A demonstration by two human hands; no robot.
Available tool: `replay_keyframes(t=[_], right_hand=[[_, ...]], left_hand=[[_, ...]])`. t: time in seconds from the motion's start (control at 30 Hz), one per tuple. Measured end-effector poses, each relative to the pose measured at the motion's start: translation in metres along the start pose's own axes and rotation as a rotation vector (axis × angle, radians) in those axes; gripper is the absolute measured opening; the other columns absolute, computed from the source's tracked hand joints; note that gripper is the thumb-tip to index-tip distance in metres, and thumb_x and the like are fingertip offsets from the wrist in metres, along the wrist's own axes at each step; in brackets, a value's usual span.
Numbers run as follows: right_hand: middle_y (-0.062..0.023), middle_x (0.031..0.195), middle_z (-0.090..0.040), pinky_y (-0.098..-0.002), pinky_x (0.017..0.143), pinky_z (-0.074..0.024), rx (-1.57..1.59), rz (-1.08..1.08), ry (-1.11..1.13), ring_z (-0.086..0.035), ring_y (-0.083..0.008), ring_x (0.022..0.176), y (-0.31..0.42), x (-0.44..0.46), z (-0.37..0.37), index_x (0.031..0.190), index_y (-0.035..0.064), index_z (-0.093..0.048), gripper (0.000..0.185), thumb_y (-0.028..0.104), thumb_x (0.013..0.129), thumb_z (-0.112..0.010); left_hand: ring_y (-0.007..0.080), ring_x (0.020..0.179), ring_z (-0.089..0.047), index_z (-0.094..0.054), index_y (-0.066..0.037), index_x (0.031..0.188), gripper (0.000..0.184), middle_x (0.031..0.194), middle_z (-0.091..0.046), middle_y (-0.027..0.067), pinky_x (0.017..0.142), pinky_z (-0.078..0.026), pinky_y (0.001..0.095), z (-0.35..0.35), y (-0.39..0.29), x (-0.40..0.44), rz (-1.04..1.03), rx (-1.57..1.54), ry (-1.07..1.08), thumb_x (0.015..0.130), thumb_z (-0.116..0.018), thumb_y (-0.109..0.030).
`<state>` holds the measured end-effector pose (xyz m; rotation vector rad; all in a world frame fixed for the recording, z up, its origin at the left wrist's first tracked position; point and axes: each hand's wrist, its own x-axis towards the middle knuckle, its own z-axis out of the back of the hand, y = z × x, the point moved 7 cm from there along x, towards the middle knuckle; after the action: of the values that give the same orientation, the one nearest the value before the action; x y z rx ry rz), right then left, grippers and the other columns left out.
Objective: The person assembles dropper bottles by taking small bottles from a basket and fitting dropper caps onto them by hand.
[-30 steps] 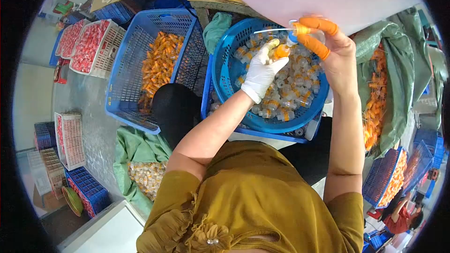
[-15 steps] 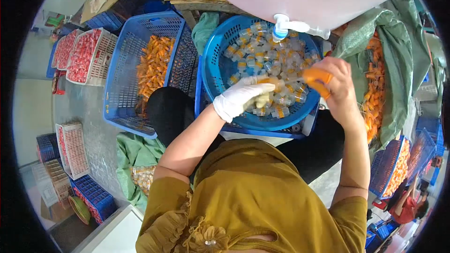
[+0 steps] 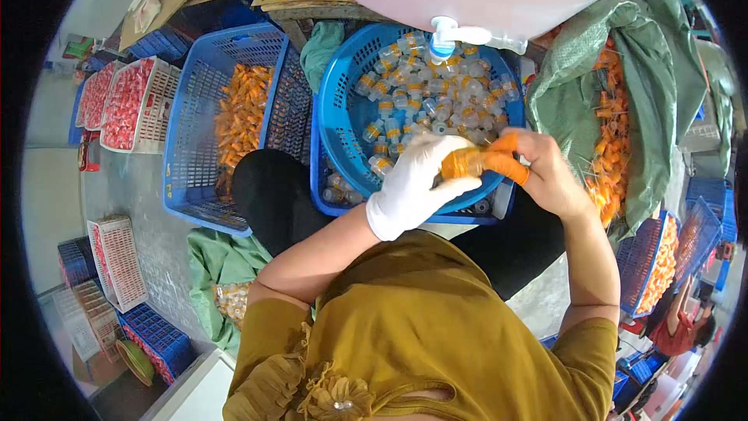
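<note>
My left hand (image 3: pixel 417 187), in a white glove, is closed around a small bottle (image 3: pixel 461 164) with orange on it, held sideways over the near rim of the round blue basin. Orange covers sit on the thumb and forefinger of my right hand (image 3: pixel 545 171), which pinch the bottle's right end. The cap there is mostly hidden by those fingers. Below and beyond both hands, the blue basin (image 3: pixel 336 129) holds many small clear bottles (image 3: pixel 436 97) with orange bands.
A blue crate (image 3: pixel 183 140) of orange caps stands on the left. To the right, a green sack (image 3: pixel 565 82) lies open around orange pieces with thin stems. A white tap (image 3: pixel 460 33) juts over the basin. Farther right is a person in red (image 3: pixel 676 331).
My right hand has come left and down to the bottle; the thin stem that stretched between the hands is no longer visible. My left hand has turned and moved slightly nearer my body.
</note>
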<state>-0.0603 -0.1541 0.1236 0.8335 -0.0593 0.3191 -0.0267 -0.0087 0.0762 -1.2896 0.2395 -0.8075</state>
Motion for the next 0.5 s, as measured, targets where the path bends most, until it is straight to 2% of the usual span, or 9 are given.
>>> replay_keyframes(t=[0.03, 0.07, 0.17, 0.23, 0.3, 0.33, 0.43, 0.47, 0.5], right_hand=[[-0.0123, 0.078, -0.061, -0.0321, 0.063, -0.0480, 0.151, -0.132, 0.101, -0.061, -0.0261, 0.071, -0.015, -0.006, -0.009, 0.090, 0.0017, -0.064, 0.011, 0.007, 0.082, -0.061], [-0.0129, 0.072, -0.060, -0.0320, 0.061, -0.0471, 0.304, -0.264, 0.202, -0.060, -0.0246, 0.068, -0.025, -0.012, -0.019, 0.089, 0.0014, -0.064, 0.012, 0.008, 0.084, -0.056], [-0.0129, 0.068, -0.060, -0.0321, 0.060, -0.0448, 0.308, -0.605, 0.316, -0.058, -0.0223, 0.065, -0.046, -0.023, -0.034, 0.087, 0.0007, -0.065, 0.019, 0.009, 0.083, -0.048], [-0.0114, 0.079, -0.064, -0.0330, 0.061, -0.0446, 0.148, -0.546, 0.205, -0.058, -0.0243, 0.067, -0.040, -0.018, -0.033, 0.092, 0.0018, -0.065, 0.016, 0.011, 0.082, -0.058], [-0.0098, 0.089, -0.064, -0.0350, 0.063, -0.0455, -0.451, 0.162, -0.207, -0.059, -0.0261, 0.073, 0.019, 0.000, -0.008, 0.097, 0.0046, -0.064, 0.024, 0.018, 0.077, -0.068], [-0.0095, 0.093, -0.061, -0.0391, 0.066, -0.0470, -0.546, 0.350, -0.080, -0.059, -0.0273, 0.078, 0.035, -0.001, -0.012, 0.100, 0.0059, -0.062, 0.034, 0.023, 0.073, -0.072], [-0.0084, 0.091, -0.061, -0.0378, 0.065, -0.0474, -0.519, 0.308, 0.141, -0.059, -0.0252, 0.076, 0.018, -0.023, -0.033, 0.096, 0.0059, -0.063, 0.029, 0.019, 0.071, -0.073], [-0.0079, 0.087, -0.062, -0.0339, 0.065, -0.0475, -0.438, 0.144, 0.138, -0.059, -0.0238, 0.075, 0.013, -0.024, -0.031, 0.094, 0.0040, -0.065, 0.024, 0.016, 0.075, -0.073], [-0.0079, 0.087, -0.062, -0.0339, 0.065, -0.0475, -0.450, 0.140, 0.142, -0.059, -0.0238, 0.075, 0.009, -0.025, -0.031, 0.094, 0.0040, -0.065, 0.024, 0.016, 0.075, -0.073]], left_hand=[[0.0246, 0.088, -0.060, -0.057, -0.006, 0.114, 0.045, 0.100, -0.063, 0.0087, 0.087, -0.045, 0.0376, 0.003, -0.018, -0.003, -0.247, 0.308, -0.103, 0.074, -0.077, -0.012], [0.0293, 0.096, -0.057, -0.058, -0.007, 0.113, 0.051, 0.104, -0.062, 0.0090, 0.094, -0.039, 0.0446, 0.001, -0.020, -0.004, -0.286, 0.344, -0.071, 0.067, -0.079, -0.013], [0.0283, 0.095, -0.057, -0.058, -0.008, 0.113, 0.051, 0.102, -0.062, 0.0084, 0.096, -0.038, 0.0457, -0.003, -0.016, -0.008, -0.388, 0.606, -0.077, 0.067, -0.078, -0.014], [0.0226, 0.083, -0.060, -0.058, -0.007, 0.115, 0.043, 0.092, -0.063, 0.0054, 0.087, -0.045, 0.0387, 0.001, -0.014, -0.002, -0.348, 0.591, -0.094, 0.076, -0.075, -0.015], [0.0145, 0.070, -0.059, -0.059, -0.004, 0.114, 0.032, 0.083, -0.063, 0.0031, 0.073, -0.048, 0.0289, -0.017, 0.058, -0.011, 0.589, -0.483, 0.144, 0.086, -0.068, -0.017], [0.0085, 0.067, -0.059, -0.065, 0.001, 0.104, 0.024, 0.082, -0.066, 0.0013, 0.057, -0.045, 0.0228, -0.030, 0.071, -0.017, 0.703, -0.963, 0.169, 0.092, -0.063, -0.019], [0.0088, 0.067, -0.060, -0.066, 0.001, 0.102, 0.022, 0.083, -0.067, 0.0036, 0.058, -0.046, 0.0225, -0.032, 0.057, -0.030, 0.703, -0.835, 0.446, 0.092, -0.062, -0.019], [0.0109, 0.068, -0.059, -0.065, -0.004, 0.105, 0.028, 0.080, -0.065, 0.0019, 0.071, -0.049, 0.0297, -0.031, 0.057, -0.028, 0.594, -0.583, 0.544, 0.087, -0.068, -0.025], [0.0109, 0.068, -0.059, -0.065, -0.004, 0.105, 0.028, 0.080, -0.065, 0.0019, 0.071, -0.049, 0.0297, -0.034, 0.054, -0.027, 0.584, -0.591, 0.547, 0.087, -0.068, -0.025]])
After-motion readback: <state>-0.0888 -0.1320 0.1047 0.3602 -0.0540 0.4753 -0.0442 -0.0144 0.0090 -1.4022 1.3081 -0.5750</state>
